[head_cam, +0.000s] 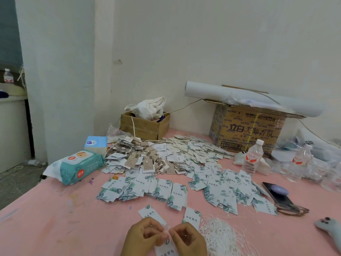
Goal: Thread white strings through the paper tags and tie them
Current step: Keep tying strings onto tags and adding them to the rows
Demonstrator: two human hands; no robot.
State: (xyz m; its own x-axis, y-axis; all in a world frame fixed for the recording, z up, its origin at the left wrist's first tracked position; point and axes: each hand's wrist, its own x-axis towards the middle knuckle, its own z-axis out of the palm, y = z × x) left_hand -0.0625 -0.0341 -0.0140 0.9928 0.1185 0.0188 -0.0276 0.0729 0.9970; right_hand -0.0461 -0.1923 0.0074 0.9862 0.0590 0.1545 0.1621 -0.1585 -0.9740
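Observation:
At the bottom centre my left hand (143, 237) and my right hand (188, 241) meet, fingers curled, and pinch a white string (167, 230) between them. A paper tag (166, 249) with a leaf print hangs below the string, between my hands. Two loose tags (150, 214) (191, 218) lie just beyond my hands. A heap of white strings (221, 235) lies to the right of my right hand. Fanned rows of leaf-print tags (147, 189) (227, 191) cover the pink table (55, 218) further back.
A big pile of strung tags (156, 156) lies behind the rows. Wet wipes (79, 167) and a tissue pack (96, 143) sit at the left, two cardboard boxes (145, 126) (247, 126) at the wall, water bottles (252, 157) (300, 161) and a phone (278, 194) at the right.

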